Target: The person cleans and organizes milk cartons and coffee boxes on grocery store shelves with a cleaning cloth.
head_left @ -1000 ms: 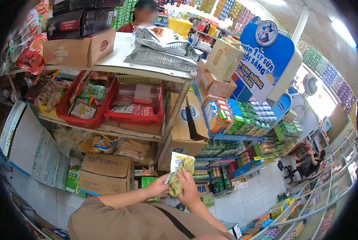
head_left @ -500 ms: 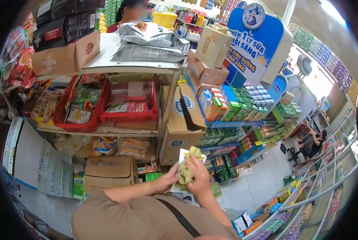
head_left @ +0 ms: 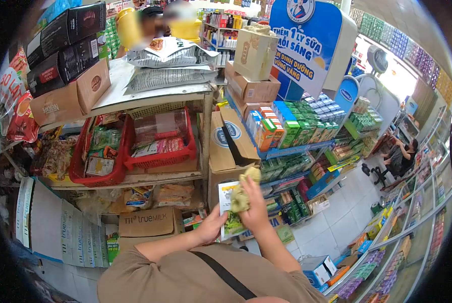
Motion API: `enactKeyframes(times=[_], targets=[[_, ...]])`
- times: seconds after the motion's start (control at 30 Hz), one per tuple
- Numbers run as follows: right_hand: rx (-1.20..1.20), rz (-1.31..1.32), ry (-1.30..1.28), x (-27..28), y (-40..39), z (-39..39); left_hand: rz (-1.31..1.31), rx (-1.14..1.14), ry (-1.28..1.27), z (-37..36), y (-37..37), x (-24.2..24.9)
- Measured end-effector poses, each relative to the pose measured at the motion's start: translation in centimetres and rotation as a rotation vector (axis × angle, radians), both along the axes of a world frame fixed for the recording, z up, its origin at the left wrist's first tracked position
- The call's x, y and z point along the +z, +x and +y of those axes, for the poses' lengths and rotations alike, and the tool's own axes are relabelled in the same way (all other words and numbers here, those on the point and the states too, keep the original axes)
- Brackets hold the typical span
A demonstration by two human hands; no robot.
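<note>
My left hand (head_left: pixel 212 225) grips the lower left edge of a flat packet (head_left: pixel 224 202), white at the top with a green leafy picture below. A crumpled yellow-green cloth (head_left: pixel 240 200) is in my right hand (head_left: pixel 254 208), pressed against the packet's right side. The cloth hides part of the packet's face. Both hands are in front of my body, near an open brown carton (head_left: pixel 232 141) beside the shelf.
A white-topped shelf (head_left: pixel 120 83) holds coffee boxes, silver bags and red baskets (head_left: pixel 160 160). Milk cartons (head_left: pixel 296 126) stand on a blue rack to the right. Glass cases line the far right. One person sits at the right; another is behind the shelf.
My right hand and the cloth have shifted slightly right and up, and more of the packet shows. The camera view has moved a little. The person behind the shelf now appears beside a yellow object.
</note>
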State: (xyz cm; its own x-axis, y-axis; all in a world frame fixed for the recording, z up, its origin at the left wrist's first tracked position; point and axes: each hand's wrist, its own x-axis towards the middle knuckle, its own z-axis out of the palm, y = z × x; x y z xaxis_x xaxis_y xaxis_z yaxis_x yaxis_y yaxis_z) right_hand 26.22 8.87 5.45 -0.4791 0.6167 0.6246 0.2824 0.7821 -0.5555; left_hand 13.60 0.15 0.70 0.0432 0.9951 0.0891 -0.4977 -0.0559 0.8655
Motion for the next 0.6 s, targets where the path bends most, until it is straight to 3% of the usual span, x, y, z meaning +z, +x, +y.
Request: enactKeyframes(times=[0.1,0.23,0.27,0.37,0.4,0.5,0.6], targets=[[0.175,-0.114,0.080,0.7,-2.6,-1.4,-0.357,0.087,-0.068,0.7,-2.0,1.1],[0.480,-0.247,0.105,-1.0,-3.7,-2.2,-0.356,0.152,-0.040,1.1,-5.9,1.8],[0.543,-0.265,0.098,-1.3,-3.8,-2.2,-0.350,0.294,-0.118,0.8,-6.1,1.8],[0.333,-0.219,0.059,-2.3,-3.6,-0.3,-0.245,0.564,-0.067,0.6,-4.7,1.4],[0.205,-0.173,0.063,-2.9,-3.6,0.7,-0.304,0.519,-0.057,0.1,-4.6,1.3],[0.157,0.173,-0.466,-6.6,-2.9,3.3,-0.398,0.342,-0.054,-1.0,-3.6,1.2],[0.256,0.587,-1.391,-4.8,-2.4,1.6,-0.409,0.214,-0.135,-0.7,-3.3,-1.0]])
